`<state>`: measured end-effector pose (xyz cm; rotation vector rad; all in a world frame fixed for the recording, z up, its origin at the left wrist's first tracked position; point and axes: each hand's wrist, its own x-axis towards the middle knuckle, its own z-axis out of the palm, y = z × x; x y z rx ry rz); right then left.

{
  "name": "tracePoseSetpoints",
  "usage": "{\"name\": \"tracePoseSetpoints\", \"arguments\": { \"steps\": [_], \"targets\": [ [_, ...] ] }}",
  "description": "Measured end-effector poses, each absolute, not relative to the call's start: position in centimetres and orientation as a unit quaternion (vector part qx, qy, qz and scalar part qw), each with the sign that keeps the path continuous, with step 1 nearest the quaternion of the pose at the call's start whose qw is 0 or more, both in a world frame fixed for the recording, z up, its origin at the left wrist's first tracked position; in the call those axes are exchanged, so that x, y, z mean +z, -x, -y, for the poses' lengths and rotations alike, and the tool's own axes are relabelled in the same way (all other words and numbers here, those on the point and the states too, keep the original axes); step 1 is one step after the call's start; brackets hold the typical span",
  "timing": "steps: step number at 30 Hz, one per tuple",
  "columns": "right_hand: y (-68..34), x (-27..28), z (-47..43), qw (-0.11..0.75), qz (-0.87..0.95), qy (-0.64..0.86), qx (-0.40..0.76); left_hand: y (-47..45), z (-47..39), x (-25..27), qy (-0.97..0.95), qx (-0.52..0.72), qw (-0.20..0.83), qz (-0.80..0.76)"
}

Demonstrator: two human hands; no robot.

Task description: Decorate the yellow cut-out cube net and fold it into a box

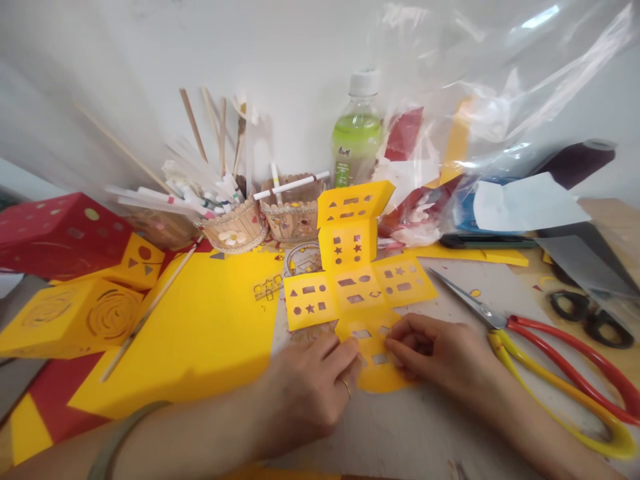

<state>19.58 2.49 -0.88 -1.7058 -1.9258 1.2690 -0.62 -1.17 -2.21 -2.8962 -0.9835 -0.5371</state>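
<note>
A yellow paper box net (357,267) with cut-out stars, triangles, circles and rectangles lies in front of me, its far panels folded upward. My left hand (315,383) has curled fingers pressed together at the left edge of its nearest panel. At that panel's right edge, my right hand (440,350) pinches the paper between thumb and fingers. To the right rest large scissors (495,319) with red and yellow handles, blades apart. A small stencil ruler (270,288) sits left of the net, on a big yellow sheet (215,333).
Decorated boxes, one red (65,230) and one yellow (70,320), stand at left. Behind are a wooden pot (233,230) of markers and sticks, a green drink bottle (357,137) and clear plastic wrap (500,100). Black-handled scissors (593,320) lie far right.
</note>
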Motion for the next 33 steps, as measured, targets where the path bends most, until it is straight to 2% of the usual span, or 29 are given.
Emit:
{"name": "tracePoseSetpoints", "arguments": {
  "steps": [10,33],
  "targets": [
    [-20.09,-1.72,-2.37,0.166,0.669,0.581,0.433,0.85,1.18,-2.03,0.938,-0.180,0.073,0.288],
    [-19.87,-0.93,-1.81,0.200,0.665,0.554,0.460,0.81,1.30,-2.28,0.925,-0.234,0.114,0.277]
  ]
}}
